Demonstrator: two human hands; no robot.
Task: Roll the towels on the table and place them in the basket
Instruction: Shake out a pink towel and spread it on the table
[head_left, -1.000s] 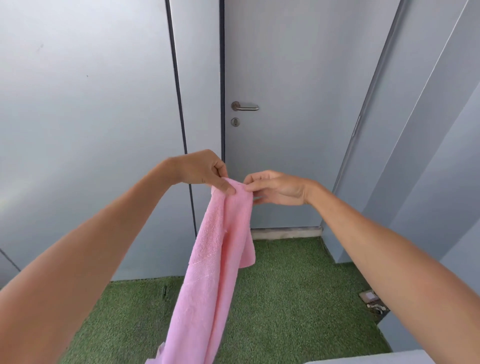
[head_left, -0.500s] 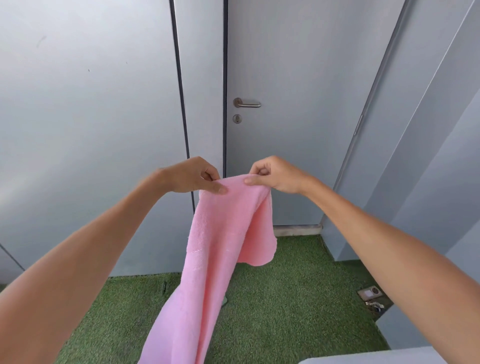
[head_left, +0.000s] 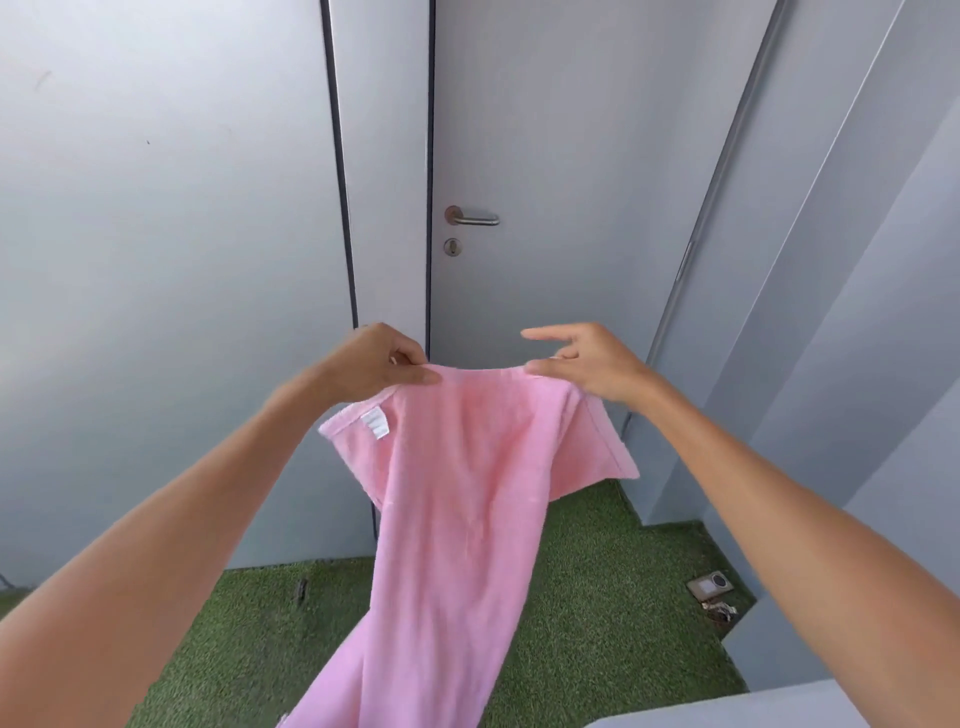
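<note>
Both hands hold a pink towel (head_left: 457, 499) up in the air before a grey door (head_left: 545, 156). The left hand (head_left: 374, 361) pinches its top edge; the right hand (head_left: 587, 361) seems to grip it with thumb only, fingers loose.

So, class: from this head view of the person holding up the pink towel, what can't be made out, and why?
- Basket: none in the head view, so its place is unknown.
- Pink towel: its lower end is cut off by the bottom edge.
- Table: only a pale corner shows at the bottom edge.
- White label: its print is too small to read.
- Small items on the grass: too small to identify.
- Right hand: blurred, so its grip is unclear.
</note>
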